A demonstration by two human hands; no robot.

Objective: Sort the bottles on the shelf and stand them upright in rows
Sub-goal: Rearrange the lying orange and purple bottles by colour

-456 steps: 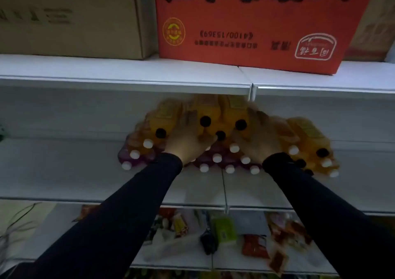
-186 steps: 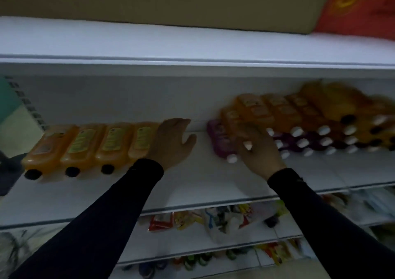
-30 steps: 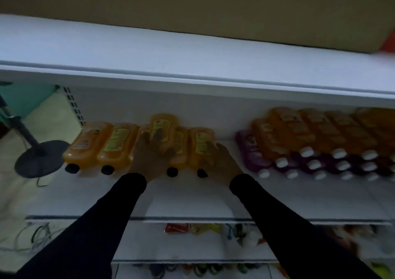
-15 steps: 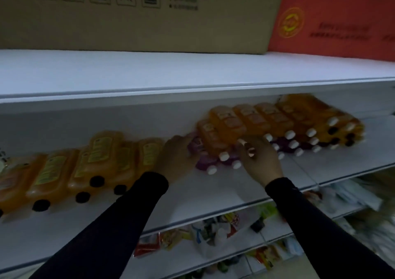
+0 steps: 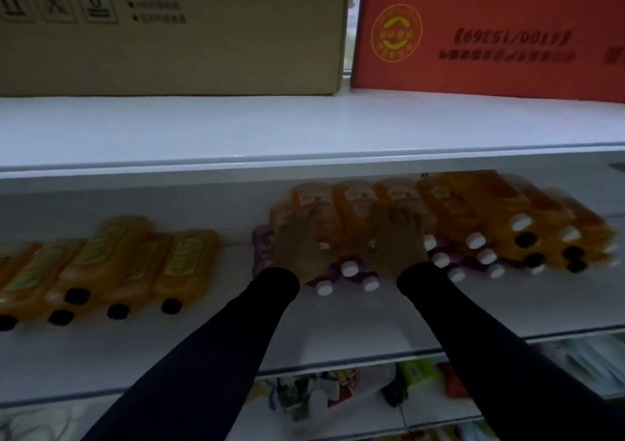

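Bottles all lie on their sides on the middle shelf [image 5: 338,332], caps toward us, none upright. We see two groups: a left row of orange bottles [image 5: 111,268] with black caps, one riding on top of its neighbours, and a right pile [image 5: 473,217] of orange bottles stacked over purple bottles [image 5: 341,273] with white caps. The groups sit well apart, bare shelf between them.

Both arms in black sleeves reach forward and up into the right pile, roughly parallel, palms down. The left hand [image 5: 297,244] rests on the pile's left end, over an orange bottle and just beside the leftmost purple one. The right hand [image 5: 395,241] lies on the orange bottles near the pile's middle, white caps showing just below its wrist. Fingers of both hands spread over the bottle bodies. The frame is motion-blurred and dim, so we cannot tell whether either hand is gripping a bottle or only pressing flat on it.

Above, the top shelf [image 5: 304,129] carries a brown carton [image 5: 169,28] on the left and a red carton [image 5: 490,28] on the right, a narrow gap between them. Below, a lower shelf [image 5: 422,410] holds mixed packets, too blurred to identify.
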